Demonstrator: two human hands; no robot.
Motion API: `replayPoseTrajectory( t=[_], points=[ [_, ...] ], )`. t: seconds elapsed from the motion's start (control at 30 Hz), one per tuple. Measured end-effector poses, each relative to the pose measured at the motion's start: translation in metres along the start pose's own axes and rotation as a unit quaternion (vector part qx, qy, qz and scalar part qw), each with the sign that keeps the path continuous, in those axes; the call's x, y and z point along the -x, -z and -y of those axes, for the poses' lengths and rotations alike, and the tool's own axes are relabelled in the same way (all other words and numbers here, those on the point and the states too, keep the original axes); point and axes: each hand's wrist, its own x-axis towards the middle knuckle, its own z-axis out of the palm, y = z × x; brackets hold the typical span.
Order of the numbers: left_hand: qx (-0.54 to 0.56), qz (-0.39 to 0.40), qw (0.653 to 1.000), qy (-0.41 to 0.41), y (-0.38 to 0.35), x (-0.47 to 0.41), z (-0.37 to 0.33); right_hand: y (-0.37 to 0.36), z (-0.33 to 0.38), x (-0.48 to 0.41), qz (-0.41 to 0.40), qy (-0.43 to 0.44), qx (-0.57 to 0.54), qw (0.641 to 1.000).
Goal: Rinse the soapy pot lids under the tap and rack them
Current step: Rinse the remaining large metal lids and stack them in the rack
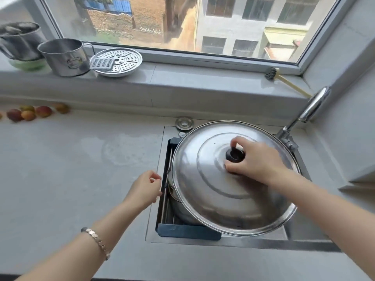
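A person's right grip curls around the black knob of a wide steel lid, tilted beneath it over the pot and sink rack. The left grip, loosely curled and empty, hovers just left of the rim. Held by one possibly soapy knob, the lid could slip, swing into the tap beyond the right grip, or clatter onto the pot.

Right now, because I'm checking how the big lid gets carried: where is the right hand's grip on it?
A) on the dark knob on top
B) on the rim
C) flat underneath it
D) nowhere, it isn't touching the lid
A: the right hand has its grip curled round the dark knob at the middle of the big lid.
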Motion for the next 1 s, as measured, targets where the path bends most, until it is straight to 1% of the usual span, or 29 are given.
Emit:
replayPoseTrajectory(
  t=[0.07, 0.13, 0.2, 0.3, 0.37, 0.47, 0.6, 0.7, 0.87, 0.93, 1.0],
  points=[
    [0.003, -0.008, 1.000, 0.009, 0.008, -0.001, 0.010, -0.012, 0.030, -0.010, 0.014, 0.067, 0.087, 0.994],
    [0.010, -0.011, 1.000, 0.016, 0.013, -0.001, 0.018, -0.032, 0.056, -0.020, 0.049, 0.115, 0.149, 0.981],
    [0.017, -0.010, 1.000, 0.023, 0.015, 0.001, 0.025, -0.055, 0.075, -0.028, 0.093, 0.140, 0.214, 0.962],
    [0.033, -0.009, 0.999, 0.033, 0.018, 0.003, 0.033, -0.086, 0.093, -0.035, 0.125, 0.158, 0.289, 0.936],
    [0.041, -0.011, 0.998, 0.037, 0.019, 0.004, 0.037, -0.104, 0.098, -0.036, 0.136, 0.153, 0.299, 0.932],
    [0.045, -0.009, 0.998, 0.044, 0.020, 0.003, 0.042, -0.124, 0.096, -0.036, 0.144, 0.136, 0.290, 0.936],
    [0.038, -0.004, 0.998, 0.050, 0.020, 0.000, 0.047, -0.135, 0.085, -0.033, 0.126, 0.100, 0.270, 0.949],
    [0.030, 0.003, 0.998, 0.054, 0.016, -0.004, 0.047, -0.142, 0.079, -0.031, 0.106, 0.091, 0.258, 0.956],
    [0.017, 0.019, 0.998, 0.054, 0.011, -0.010, 0.044, -0.134, 0.084, -0.030, 0.141, 0.078, 0.266, 0.950],
    [0.004, 0.025, 0.999, 0.047, 0.010, -0.015, 0.039, -0.125, 0.087, -0.031, 0.136, 0.075, 0.262, 0.952],
    [-0.019, 0.034, 0.999, 0.028, 0.009, -0.018, 0.030, -0.109, 0.085, -0.033, 0.128, 0.075, 0.235, 0.961]
  ],
)
